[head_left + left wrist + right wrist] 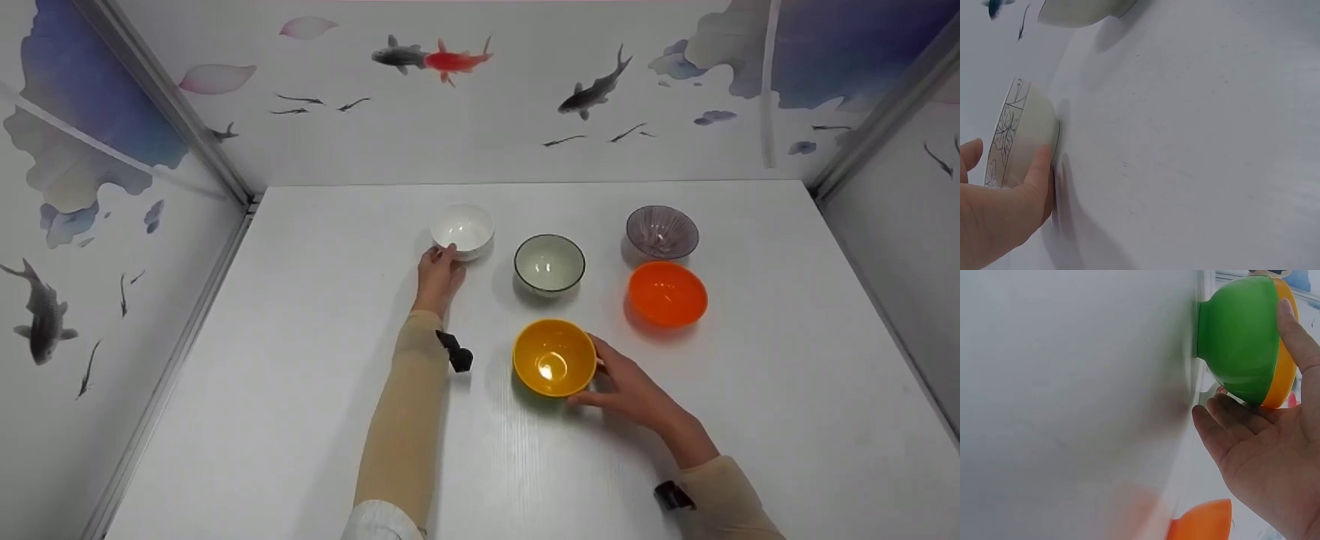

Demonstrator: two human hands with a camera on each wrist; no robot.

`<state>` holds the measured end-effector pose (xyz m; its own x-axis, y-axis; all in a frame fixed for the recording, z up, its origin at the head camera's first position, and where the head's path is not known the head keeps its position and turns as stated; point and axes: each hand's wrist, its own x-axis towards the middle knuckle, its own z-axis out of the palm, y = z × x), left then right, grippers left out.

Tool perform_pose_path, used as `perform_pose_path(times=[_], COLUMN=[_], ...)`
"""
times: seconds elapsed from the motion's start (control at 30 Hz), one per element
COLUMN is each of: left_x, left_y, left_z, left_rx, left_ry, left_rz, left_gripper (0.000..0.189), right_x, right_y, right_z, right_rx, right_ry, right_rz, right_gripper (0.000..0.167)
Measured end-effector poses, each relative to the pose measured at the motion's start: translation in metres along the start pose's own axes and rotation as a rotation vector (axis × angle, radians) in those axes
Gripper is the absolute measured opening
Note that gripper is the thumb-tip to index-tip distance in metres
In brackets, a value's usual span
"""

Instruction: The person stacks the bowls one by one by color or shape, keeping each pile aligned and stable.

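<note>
My left hand (439,279) is at the near left side of a white bowl (463,223), its thumb and fingers at the rim and wall. In the left wrist view this bowl (1037,126) has a dark leaf pattern below its rim. My right hand (636,391) holds a bowl (551,352), yellow inside, from its right side, thumb on the near side and fingers on the far right. The right wrist view shows the green outside of this bowl (1241,340), the thumb lying along its yellow band and the fingers by its lower wall.
A pale green bowl (550,264) with a dark rim stands between the white and yellow bowls. To the right are a ribbed purple glass bowl (661,231) and, just nearer, an orange bowl (666,294). Fish-painted walls border the white table (300,337) at the back and sides.
</note>
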<state>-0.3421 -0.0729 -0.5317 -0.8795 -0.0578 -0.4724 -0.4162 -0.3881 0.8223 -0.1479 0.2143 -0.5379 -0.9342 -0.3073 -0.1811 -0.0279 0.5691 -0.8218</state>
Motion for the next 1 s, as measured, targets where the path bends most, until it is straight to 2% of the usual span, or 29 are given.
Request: perform_pose_path(times=[0.33,0.63,0.8,1.0], left_x=[0.001,-0.001,-0.008,-0.016], left_y=[0.008,0.011,0.014,0.023], left_z=[0.007,0.008,0.004,-0.006], left_rx=[-0.001,-0.071,-0.048,-0.018], left_ry=[0.03,0.052,0.043,0.01], left_rz=[-0.015,-0.035,-0.041,-0.046], left_gripper=[0.065,0.061,0.06,0.06], right_x=[0.0,0.002,0.002,0.001], right_y=[0.0,0.003,0.002,0.002], right_z=[-0.001,0.0,0.0,-0.001], right_rx=[0.002,0.02,0.012,0.001], right_ry=[-0.003,-0.005,-0.013,-0.011], right_rz=[-0.001,-0.032,0.011,-0.01], right_gripper=[0.107,0.104,0.106,0.109])
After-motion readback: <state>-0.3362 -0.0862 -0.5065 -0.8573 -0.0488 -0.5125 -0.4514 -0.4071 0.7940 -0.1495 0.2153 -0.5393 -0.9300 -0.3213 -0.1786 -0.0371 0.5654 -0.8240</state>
